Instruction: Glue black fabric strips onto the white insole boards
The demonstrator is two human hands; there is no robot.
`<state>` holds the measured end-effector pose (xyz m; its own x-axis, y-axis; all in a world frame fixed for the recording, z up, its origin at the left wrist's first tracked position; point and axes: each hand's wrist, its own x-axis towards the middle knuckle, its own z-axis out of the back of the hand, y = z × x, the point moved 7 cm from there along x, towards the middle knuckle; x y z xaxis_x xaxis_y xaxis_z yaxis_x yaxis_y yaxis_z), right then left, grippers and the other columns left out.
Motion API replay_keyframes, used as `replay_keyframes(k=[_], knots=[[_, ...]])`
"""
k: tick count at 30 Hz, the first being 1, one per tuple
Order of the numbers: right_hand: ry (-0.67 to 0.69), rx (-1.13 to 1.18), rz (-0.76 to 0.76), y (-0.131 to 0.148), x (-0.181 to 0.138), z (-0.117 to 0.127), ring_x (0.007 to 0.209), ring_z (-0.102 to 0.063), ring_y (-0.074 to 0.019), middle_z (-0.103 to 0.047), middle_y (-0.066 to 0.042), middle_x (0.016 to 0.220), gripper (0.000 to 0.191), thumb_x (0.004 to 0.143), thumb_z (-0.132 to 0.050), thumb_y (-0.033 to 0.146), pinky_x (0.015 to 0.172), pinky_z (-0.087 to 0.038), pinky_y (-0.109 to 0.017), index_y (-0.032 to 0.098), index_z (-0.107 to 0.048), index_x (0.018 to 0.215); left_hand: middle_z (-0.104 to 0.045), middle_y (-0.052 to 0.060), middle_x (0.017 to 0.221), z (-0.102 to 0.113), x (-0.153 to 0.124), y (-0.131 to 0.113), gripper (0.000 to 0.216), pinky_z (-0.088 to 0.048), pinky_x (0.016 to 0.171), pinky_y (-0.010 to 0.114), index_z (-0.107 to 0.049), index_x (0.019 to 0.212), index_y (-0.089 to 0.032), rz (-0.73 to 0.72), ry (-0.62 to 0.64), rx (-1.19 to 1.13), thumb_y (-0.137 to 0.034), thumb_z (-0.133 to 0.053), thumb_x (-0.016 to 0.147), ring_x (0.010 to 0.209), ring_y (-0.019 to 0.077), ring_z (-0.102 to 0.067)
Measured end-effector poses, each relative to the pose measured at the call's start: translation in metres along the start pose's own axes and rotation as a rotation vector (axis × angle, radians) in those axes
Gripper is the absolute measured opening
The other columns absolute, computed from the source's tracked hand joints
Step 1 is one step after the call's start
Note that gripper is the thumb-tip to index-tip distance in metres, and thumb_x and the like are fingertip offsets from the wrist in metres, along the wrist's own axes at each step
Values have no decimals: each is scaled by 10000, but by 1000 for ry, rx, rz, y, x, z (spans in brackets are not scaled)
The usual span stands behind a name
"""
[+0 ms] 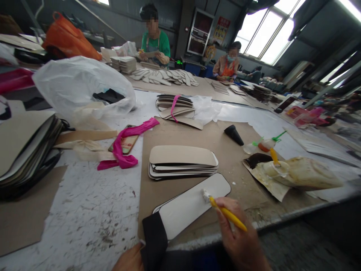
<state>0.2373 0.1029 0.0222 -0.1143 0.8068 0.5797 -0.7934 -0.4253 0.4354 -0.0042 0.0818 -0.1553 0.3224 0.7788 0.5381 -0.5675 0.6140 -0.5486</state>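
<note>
My right hand [237, 229] grips a yellow-handled brush [225, 212], its white-coated bristles touching a pale, round-cornered panel [194, 201]. That panel lies slanted near the table's front edge, with another one partly under it. At its lower left end, my left hand [131, 259] is closed on a piece of black fabric [155, 233], which overlaps the panel. Most of the left fingers are hidden behind the fabric. Just beyond lies a stack of similar panels [183, 158], the top one beige.
Right of the panels rests a glue container [304, 173] with another yellow handle in it, near small bottles [266, 145] and a black cone [234, 134]. Leftward are a pink strip [126, 145], a phone [129, 141] and a plastic bag [84, 82]. Two people [156, 41] work across the table.
</note>
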Motion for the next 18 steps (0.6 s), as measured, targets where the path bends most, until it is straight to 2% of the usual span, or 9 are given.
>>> replay_keyframes(k=[2,4,7,9,11,14,18], knots=[[35,205,-70,16,-7,-14,884,-575,-164,-592,-61,902,217,854,-446,110,787,-488,-263,209,-508,1037,-553,34,384,-9,-3,8,208,-338,327,268,-687,596,-297,13,100,-82,-265,-481,605,335,177,-475],[68,432,-215,23,-14,-29,851,-588,-163,-590,-55,879,166,876,-424,163,745,-505,-256,218,-512,1005,-563,41,394,-16,-5,14,204,-326,336,269,-697,611,-298,75,223,-129,-267,-502,559,347,184,-474],[110,582,-389,15,-17,-41,805,-601,-163,-593,-53,854,131,891,-422,254,702,-514,-252,209,-533,944,-596,51,431,-18,-6,17,234,-304,336,269,-709,635,-299,156,288,-136,-273,-502,528,357,193,-475],[96,470,-367,0,-11,-32,817,-603,-171,-605,-58,856,133,881,-444,268,727,-509,-266,199,-545,934,-603,52,439,-19,-3,18,241,-293,333,272,-711,640,-304,173,293,-135,-276,-505,517,353,193,-472],[30,226,-294,-22,-2,-11,848,-603,-188,-619,-69,872,136,875,-454,264,760,-501,-294,190,-551,936,-586,50,416,-20,2,19,218,-292,332,278,-703,612,-303,176,284,-136,-272,-517,503,348,193,-469],[-80,-129,-200,-53,7,21,843,-606,-209,-627,-81,868,158,878,-439,276,755,-504,-337,178,-551,929,-536,40,356,-16,11,14,170,-294,324,284,-680,552,-300,181,200,-97,-269,-520,504,321,192,-453],[-122,-228,-138,-71,10,39,839,-596,-215,-617,-89,878,160,872,-446,273,750,-506,-357,170,-548,941,-634,46,488,5,20,-17,246,-413,386,284,-702,670,-288,153,143,-1,-201,-492,576,427,220,-563]])
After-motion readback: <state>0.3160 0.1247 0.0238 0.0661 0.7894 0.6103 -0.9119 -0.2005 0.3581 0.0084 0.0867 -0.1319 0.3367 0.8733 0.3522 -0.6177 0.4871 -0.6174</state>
